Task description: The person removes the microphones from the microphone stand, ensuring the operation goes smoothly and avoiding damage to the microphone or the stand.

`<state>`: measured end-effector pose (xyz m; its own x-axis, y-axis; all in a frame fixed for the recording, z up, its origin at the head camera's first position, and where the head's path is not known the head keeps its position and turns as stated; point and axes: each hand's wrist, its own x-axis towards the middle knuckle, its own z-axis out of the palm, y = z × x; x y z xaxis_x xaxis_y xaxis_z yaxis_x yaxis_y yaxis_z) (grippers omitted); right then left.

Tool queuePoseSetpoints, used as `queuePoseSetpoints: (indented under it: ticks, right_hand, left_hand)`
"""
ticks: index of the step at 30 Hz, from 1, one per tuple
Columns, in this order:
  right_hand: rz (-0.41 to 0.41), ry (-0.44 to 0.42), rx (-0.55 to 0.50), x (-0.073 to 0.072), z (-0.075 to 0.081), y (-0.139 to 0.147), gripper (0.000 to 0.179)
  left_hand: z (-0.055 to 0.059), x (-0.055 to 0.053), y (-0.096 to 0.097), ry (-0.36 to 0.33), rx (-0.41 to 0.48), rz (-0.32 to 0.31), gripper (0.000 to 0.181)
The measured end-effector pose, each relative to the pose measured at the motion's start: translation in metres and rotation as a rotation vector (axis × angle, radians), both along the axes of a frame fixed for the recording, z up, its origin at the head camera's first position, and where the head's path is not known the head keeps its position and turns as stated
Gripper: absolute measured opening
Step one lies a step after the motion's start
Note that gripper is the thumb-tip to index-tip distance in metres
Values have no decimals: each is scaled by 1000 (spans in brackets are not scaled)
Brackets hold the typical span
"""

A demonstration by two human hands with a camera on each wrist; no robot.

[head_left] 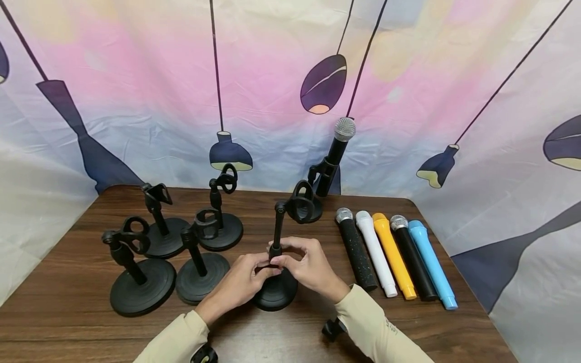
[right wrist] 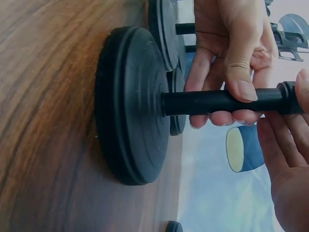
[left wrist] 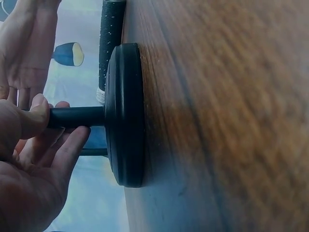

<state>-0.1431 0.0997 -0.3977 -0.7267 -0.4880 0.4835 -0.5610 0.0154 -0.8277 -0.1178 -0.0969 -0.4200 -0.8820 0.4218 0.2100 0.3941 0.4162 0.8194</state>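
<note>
A black desktop microphone stand (head_left: pixel 275 295) stands upright at the middle of the table, its round base on the wood and its ring-shaped clip (head_left: pixel 301 202) at the top. My left hand (head_left: pixel 240 283) grips the lower part of its tube (right wrist: pixel 193 103) between thumb and fingers. Just above, my right hand (head_left: pixel 313 267) pinches the collar (head_left: pixel 275 250) with thumb and fingertips. In the right wrist view the tube runs from the base (right wrist: pixel 133 106) through both hands.
Several more black stands (head_left: pixel 142 287) with unfilled clips occupy the left side. Behind, another stand holds a black microphone (head_left: pixel 337 151) with a silver head. Several microphones lie in a row at right, including a white one (head_left: pixel 376 254) and a blue one (head_left: pixel 433 264). A patterned cloth (head_left: pixel 272 65) hangs behind.
</note>
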Motion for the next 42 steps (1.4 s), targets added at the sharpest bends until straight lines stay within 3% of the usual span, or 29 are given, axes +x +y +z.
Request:
queuePoseSetpoints:
  ticks: [6,14,23,42]
  right_hand:
    - [-3,-83,-63,1,-3,3,32]
    - [-49,-64,-77,2,-6,1,25]
    - [-2,-65,-76,0,-5,4,28]
    - [-5,-92,-61,-1,-8,3,26]
  left_hand:
    - [1,0,1,-5,4,-2,27]
    - [0,2,0,-17,23,4,27]
    - [0,2,1,-17,18,9,25]
    - [-1,1,1,-2,15,21,28]
